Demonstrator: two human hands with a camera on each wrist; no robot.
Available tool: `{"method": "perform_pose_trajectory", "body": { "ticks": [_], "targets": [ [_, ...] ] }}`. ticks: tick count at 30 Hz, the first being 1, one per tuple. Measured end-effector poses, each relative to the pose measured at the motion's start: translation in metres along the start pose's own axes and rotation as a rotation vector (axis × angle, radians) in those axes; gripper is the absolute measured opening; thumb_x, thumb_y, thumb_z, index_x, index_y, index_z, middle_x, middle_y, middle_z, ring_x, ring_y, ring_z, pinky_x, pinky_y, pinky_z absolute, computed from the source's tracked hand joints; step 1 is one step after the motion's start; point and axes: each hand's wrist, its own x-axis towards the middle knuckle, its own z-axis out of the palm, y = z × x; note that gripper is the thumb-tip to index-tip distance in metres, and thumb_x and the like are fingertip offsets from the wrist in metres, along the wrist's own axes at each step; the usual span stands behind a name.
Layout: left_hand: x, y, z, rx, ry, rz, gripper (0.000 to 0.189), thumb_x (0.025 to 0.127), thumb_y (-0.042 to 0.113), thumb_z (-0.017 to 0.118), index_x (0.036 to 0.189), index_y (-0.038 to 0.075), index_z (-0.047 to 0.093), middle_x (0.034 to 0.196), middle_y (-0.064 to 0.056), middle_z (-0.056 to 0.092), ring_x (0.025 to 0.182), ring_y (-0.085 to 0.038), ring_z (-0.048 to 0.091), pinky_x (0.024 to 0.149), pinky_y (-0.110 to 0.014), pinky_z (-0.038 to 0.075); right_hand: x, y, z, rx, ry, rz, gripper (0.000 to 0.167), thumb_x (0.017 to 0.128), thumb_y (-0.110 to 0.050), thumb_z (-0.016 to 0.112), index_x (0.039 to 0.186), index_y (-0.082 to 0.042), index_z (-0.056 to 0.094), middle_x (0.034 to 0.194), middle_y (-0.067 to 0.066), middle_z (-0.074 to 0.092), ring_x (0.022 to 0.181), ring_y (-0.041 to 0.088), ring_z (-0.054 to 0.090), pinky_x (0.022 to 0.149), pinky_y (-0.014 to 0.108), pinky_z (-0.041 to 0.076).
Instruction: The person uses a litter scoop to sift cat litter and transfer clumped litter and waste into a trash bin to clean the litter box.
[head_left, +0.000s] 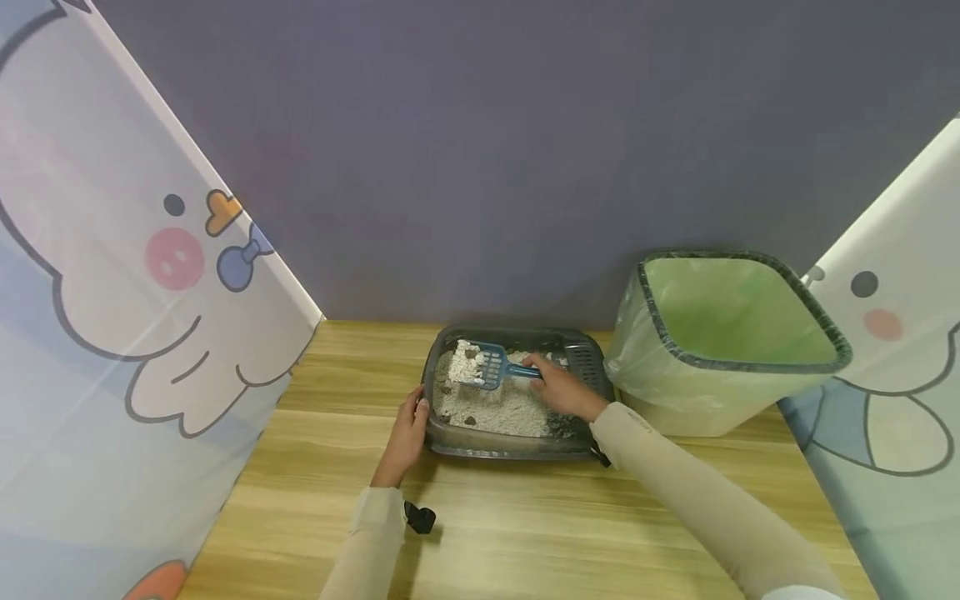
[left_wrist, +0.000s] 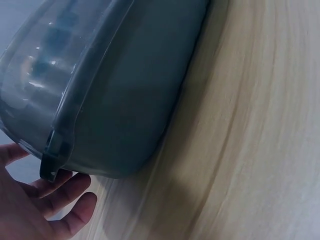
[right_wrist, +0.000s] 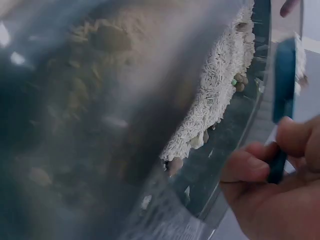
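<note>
Gripping a blue slotted scoop (head_left: 492, 367) by its handle, the right hand (head_left: 558, 387) is over the litter tray (head_left: 510, 447), its fingers curled closely round the handle and the thumb pressed on it. The scoop is located above the tray's interior, toward the left end, its blade bearing pale litter (head_left: 463, 372) and a brown clump (head_left: 471, 354). The left hand (head_left: 405, 429) is at the tray's left end, fingers loosely bent about the rim, several fingertips beneath it. The tray, grey with a translucent upper wall, rests on a wood-grain bench (head_left: 495, 533) and contains more pale litter with dark clumps (head_left: 470, 421); a perforated panel (head_left: 587, 367) occupies its right end. Just beside that end of the tray stands a bin (head_left: 667, 408) with a translucent liner (head_left: 636, 354) and dark marbled rim. Behind the tray rises a dark grey wall (head_left: 480, 167); cartoon panels (head_left: 105, 350) stand to its left and right.
</note>
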Motion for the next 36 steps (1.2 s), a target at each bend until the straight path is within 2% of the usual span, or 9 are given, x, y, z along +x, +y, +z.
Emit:
{"method": "perform_pose_trajectory", "body": {
  "ticks": [4,6,12,14,16,19,26,32,36],
  "targets": [
    [-0.001,0.0,0.002,-0.02,0.011,-0.019,0.056,0.104,0.039,0.03,0.146,0.001,0.03,0.14,-0.029,0.034,0.126,-0.043,0.035,0.098,-0.057,0.03,-0.019,0.006,0.002,0.037,0.143,-0.053,0.033,0.102,-0.017,0.044,0.135,-0.019,0.041,0.124,0.012,0.053,0.073,0.029,0.054,0.065,0.042,0.042],
    [-0.003,0.0,0.002,-0.027,0.009,-0.039,0.058,0.104,0.04,0.033,0.147,0.003,0.028,0.141,-0.028,0.033,0.127,-0.043,0.035,0.098,-0.057,0.031,-0.026,0.007,0.003,0.074,0.185,-0.056,0.034,0.102,-0.017,0.043,0.136,-0.018,0.04,0.117,0.013,0.055,0.058,0.025,0.044,0.058,0.039,0.038],
    [-0.003,0.003,0.0,-0.038,-0.004,-0.07,0.06,0.102,0.043,0.038,0.149,0.007,0.027,0.14,-0.026,0.035,0.121,-0.04,0.042,0.093,-0.055,0.037,-0.039,-0.001,-0.002,0.057,0.324,-0.108,0.032,0.1,-0.018,0.048,0.132,-0.013,0.048,0.119,0.01,0.055,0.066,0.016,0.046,0.062,0.036,0.038],
    [-0.002,0.003,-0.001,-0.035,-0.005,-0.067,0.06,0.102,0.044,0.037,0.149,0.008,0.027,0.14,-0.025,0.036,0.12,-0.039,0.043,0.092,-0.055,0.038,-0.044,-0.006,-0.005,0.056,0.358,-0.127,0.031,0.1,-0.018,0.049,0.13,-0.012,0.051,0.107,0.006,0.057,0.067,0.017,0.048,0.061,0.036,0.04],
    [-0.002,0.001,-0.002,-0.029,-0.005,-0.057,0.06,0.102,0.043,0.037,0.149,0.007,0.027,0.14,-0.027,0.035,0.12,-0.04,0.043,0.092,-0.056,0.037,-0.049,-0.011,-0.008,0.071,0.375,-0.135,0.031,0.1,-0.019,0.049,0.13,-0.012,0.052,0.097,0.005,0.057,0.064,0.017,0.049,0.059,0.036,0.041],
    [-0.003,-0.002,-0.001,-0.026,-0.006,-0.048,0.059,0.102,0.041,0.037,0.148,0.005,0.027,0.139,-0.029,0.034,0.122,-0.043,0.04,0.094,-0.057,0.035,-0.058,-0.017,-0.011,0.088,0.382,-0.126,0.034,0.101,-0.022,0.046,0.133,-0.011,0.051,0.094,0.003,0.057,0.062,0.014,0.051,0.057,0.034,0.042],
    [-0.007,-0.006,0.0,-0.011,-0.009,-0.037,0.058,0.103,0.04,0.037,0.147,0.004,0.029,0.138,-0.031,0.035,0.124,-0.045,0.038,0.096,-0.058,0.034,-0.073,-0.027,-0.015,0.081,0.424,-0.15,0.033,0.101,-0.027,0.045,0.131,-0.016,0.054,0.108,0.003,0.061,0.072,0.007,0.056,0.063,0.035,0.043],
    [-0.012,-0.007,0.001,-0.007,-0.009,-0.029,0.058,0.103,0.039,0.036,0.147,0.002,0.028,0.138,-0.032,0.034,0.125,-0.047,0.035,0.096,-0.059,0.032,-0.08,-0.032,-0.019,0.06,0.455,-0.192,0.031,0.101,-0.025,0.046,0.129,-0.015,0.057,0.115,0.003,0.061,0.08,0.014,0.058,0.071,0.037,0.044],
    [-0.012,-0.007,0.002,-0.014,0.009,-0.002,0.057,0.103,0.037,0.036,0.146,0.001,0.029,0.137,-0.033,0.035,0.124,-0.047,0.036,0.095,-0.06,0.032,-0.082,-0.038,-0.025,0.045,0.49,-0.208,0.029,0.1,-0.024,0.049,0.127,-0.016,0.058,0.101,-0.003,0.059,0.065,0.015,0.053,0.061,0.033,0.044]
  ]
}}
